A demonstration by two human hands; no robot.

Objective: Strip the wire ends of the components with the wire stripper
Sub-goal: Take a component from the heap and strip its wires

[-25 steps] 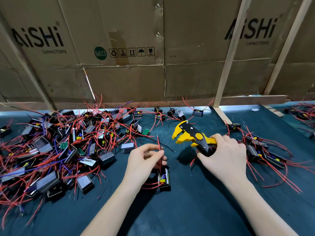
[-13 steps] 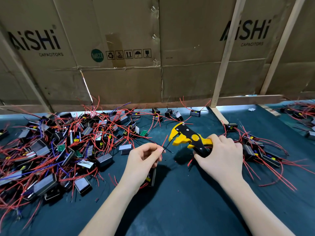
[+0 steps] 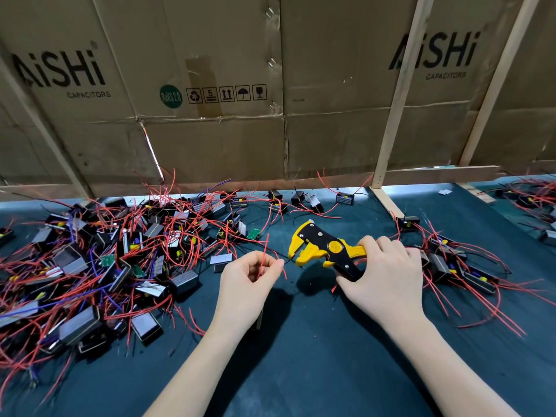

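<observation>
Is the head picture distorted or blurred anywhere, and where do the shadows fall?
Head view: wide-angle bending curves the wooden battens; centre sharp, the wire stripper crisp; edges softer; soft shadows lie on the mat under the left hand and right hand.

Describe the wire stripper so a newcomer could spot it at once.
Start at the dark green table and find the right hand. It grips the wire stripper, whose open head points left. It is the only yellow-and-black tool among black components with red wires.

Electronics workshop: capacitor cartons, wired components
</observation>
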